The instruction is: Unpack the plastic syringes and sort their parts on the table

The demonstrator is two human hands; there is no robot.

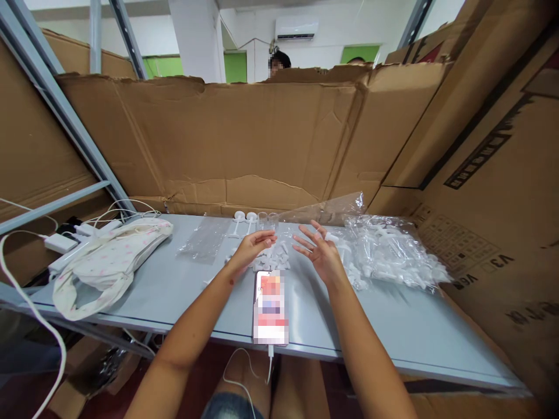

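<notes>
My left hand (255, 243) hovers over a heap of small white plastic pieces (277, 259), its fingers stretched out to the right and nothing visible in them. Facing it, my right hand (319, 250) has its fingers spread apart. A small white piece (332, 237) shows right at the edge of that hand; whether it touches the fingers I cannot tell. Behind my left hand stand two white round-ended plastic parts (240, 217) and, beside them, clear cup-like pieces (267, 220). To the right of my right hand lies a clear bag of white plastic parts (393, 253).
A phone (271, 308) with a charging cable lies at the grey table's (393, 326) front edge. Flat clear bags (205, 238), a white cloth bag (113, 259) and power strips (65, 241) are on the left. Cardboard walls (244, 134) enclose the table; a person's head shows beyond.
</notes>
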